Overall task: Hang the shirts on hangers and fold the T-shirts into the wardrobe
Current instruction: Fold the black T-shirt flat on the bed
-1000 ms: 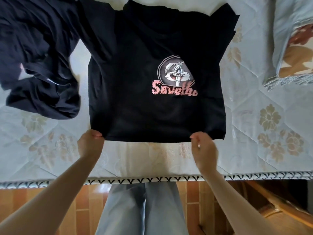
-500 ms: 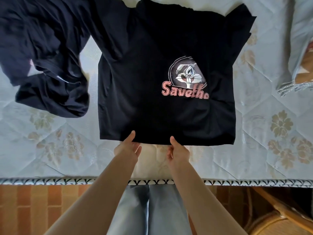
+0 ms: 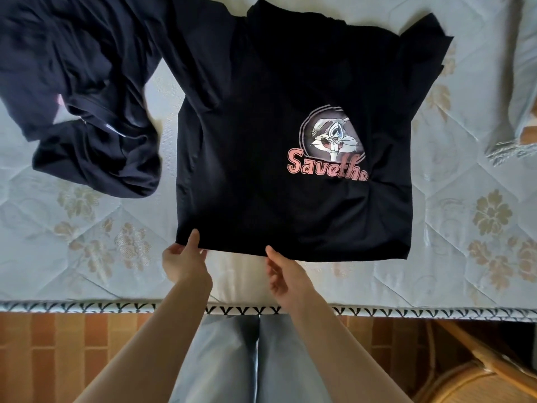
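Folding is under way; the black T-shirt (image 3: 261, 141) lies flat on the mattress (image 3: 465, 228), just beyond the fingertips; next, I judge, the hem gets lifted and carried away from the body. The left hand (image 3: 183, 261) pinches the hem, thumb on top; the right hand (image 3: 283, 273) has fingers loosely parted, thumb at the hem's edge, grip unclear.

Black T-shirt (image 3: 261, 141) with rabbit print, lying flat on the bed (image 3: 465, 257), partly folded, dark crumpled shirt (image 3: 81, 112) to its left
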### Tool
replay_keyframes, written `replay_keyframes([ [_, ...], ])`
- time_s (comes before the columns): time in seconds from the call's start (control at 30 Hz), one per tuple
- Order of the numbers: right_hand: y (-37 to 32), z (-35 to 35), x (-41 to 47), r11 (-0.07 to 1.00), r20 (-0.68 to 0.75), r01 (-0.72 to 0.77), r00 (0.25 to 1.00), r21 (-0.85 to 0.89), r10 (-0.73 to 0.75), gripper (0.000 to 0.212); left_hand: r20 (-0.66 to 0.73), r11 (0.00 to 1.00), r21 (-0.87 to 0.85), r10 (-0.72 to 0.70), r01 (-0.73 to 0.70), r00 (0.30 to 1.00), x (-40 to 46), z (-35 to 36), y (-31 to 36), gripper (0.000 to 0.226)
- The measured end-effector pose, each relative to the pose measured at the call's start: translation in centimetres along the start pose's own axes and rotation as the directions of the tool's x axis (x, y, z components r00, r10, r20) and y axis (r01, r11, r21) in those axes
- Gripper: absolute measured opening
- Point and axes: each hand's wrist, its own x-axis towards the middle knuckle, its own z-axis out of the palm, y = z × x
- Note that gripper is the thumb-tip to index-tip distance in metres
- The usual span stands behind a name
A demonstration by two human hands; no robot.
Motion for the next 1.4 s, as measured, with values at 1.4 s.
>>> replay_keyframes([
  [1.4,-4.4,-13.9,0.1,0.89,-0.453,0.345,0.872,0.298,-0.186,0.036,0.49,0.662,0.748,-0.514,-0.038,0.704,-11.3,6.2,-10.3,0.027],
])
